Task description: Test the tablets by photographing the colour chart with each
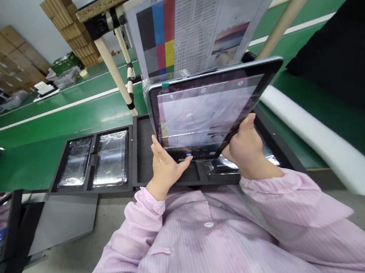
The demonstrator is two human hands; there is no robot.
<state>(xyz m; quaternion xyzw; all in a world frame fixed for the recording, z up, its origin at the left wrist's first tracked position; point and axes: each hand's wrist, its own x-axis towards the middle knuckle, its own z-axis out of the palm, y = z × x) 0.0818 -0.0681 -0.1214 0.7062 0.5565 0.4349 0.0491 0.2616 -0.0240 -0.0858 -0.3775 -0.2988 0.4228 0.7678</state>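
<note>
A tablet (209, 114) is held up in front of me, tilted, its lit screen showing a camera picture of a printed sheet. My left hand (166, 166) grips its lower left corner, thumb along the bottom edge near a blue mark on the screen. With the thumb up at the right edge, my right hand (247, 149) holds the lower right side; some of its fingers are hidden behind. Clear film hangs off the tablet's left edge. Behind it hangs a printed chart (201, 26) in a clear sleeve, with colour blocks and rows of small text.
Below lies a black tray (132, 159) with film-wrapped tablets (111, 157) in its left compartments. A pale pipe frame (112, 70) holds up the chart. On the right are a white foam strip (326, 138) and black cloth (344, 58). Cardboard boxes (4, 55) are stacked far left.
</note>
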